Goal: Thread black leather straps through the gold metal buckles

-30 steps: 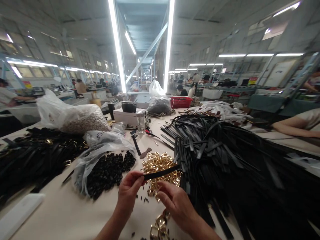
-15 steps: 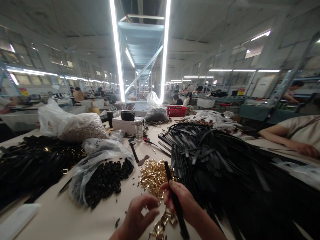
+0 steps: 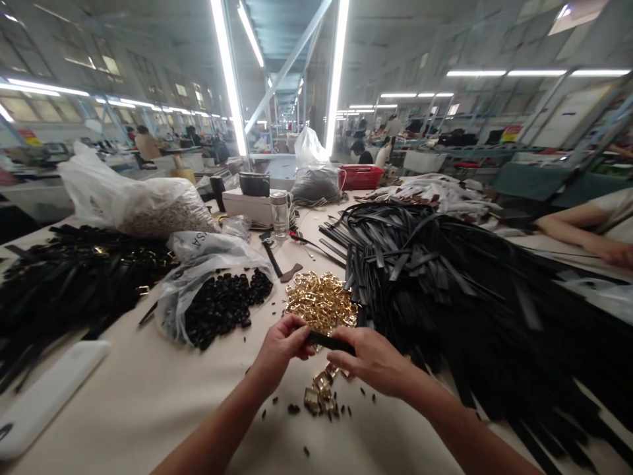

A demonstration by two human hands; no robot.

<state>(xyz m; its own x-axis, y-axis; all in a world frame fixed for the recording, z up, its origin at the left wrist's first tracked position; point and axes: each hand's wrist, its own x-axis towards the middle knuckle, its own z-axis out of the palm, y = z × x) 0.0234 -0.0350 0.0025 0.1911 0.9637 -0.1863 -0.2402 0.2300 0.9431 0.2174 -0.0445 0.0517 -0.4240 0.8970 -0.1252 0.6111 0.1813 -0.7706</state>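
Note:
Between my two hands a black strap [image 3: 330, 341] is stretched roughly level above the table. My left hand [image 3: 285, 343] pinches its left end, and my right hand [image 3: 370, 358] is closed around the right part, hiding the rest of it. Just beyond the hands lies a heap of gold buckles [image 3: 319, 300]. A few more gold buckles [image 3: 319, 390] rest on the table below the strap, with several small black bits around them. To the right spreads a large pile of black straps [image 3: 410, 277]. Left of the buckles, black loops [image 3: 222, 307] spill from a clear plastic bag [image 3: 171, 290].
Far left are a heap of finished-looking black straps with gold buckles [image 3: 74, 277] and a white phone-like slab [image 3: 54, 396]. A glass jar [image 3: 279, 218], a white box [image 3: 247, 208] and a red basket [image 3: 361, 176] stand at the back. Another person's arm [image 3: 583, 231] rests at right.
The strap has turned from upright to nearly level. My left hand, earlier free beside it, now pinches its end. The camera view has tilted down.

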